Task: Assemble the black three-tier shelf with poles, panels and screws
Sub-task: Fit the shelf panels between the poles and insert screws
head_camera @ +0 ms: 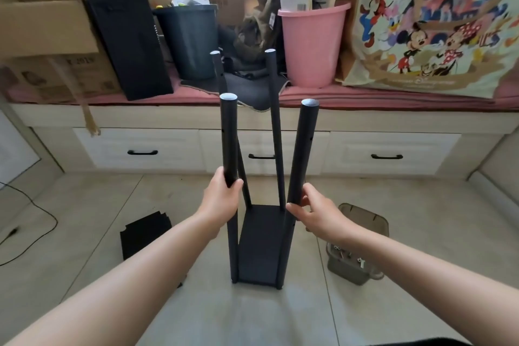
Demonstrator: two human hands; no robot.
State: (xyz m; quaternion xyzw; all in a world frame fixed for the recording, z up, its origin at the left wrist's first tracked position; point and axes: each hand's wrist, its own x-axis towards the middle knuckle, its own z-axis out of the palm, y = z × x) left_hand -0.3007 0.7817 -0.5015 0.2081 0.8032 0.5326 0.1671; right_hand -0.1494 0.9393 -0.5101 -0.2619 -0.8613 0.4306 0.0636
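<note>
Standing on the floor tiles (309,314) before us, the bottom panel (261,244) carries four upright poles: our left hand (222,196) wraps its fingers round the near left pole (229,137), our right hand (317,211) pinches the near right pole (304,149), with both far poles (273,121) beyond.

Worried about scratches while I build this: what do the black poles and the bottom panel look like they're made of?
Poles: likely metal tube painted satin black, going by the soft sheen, drilled holes and pale end caps. Bottom panel: flat matte black, possibly coated board or metal; can't tell.
</note>
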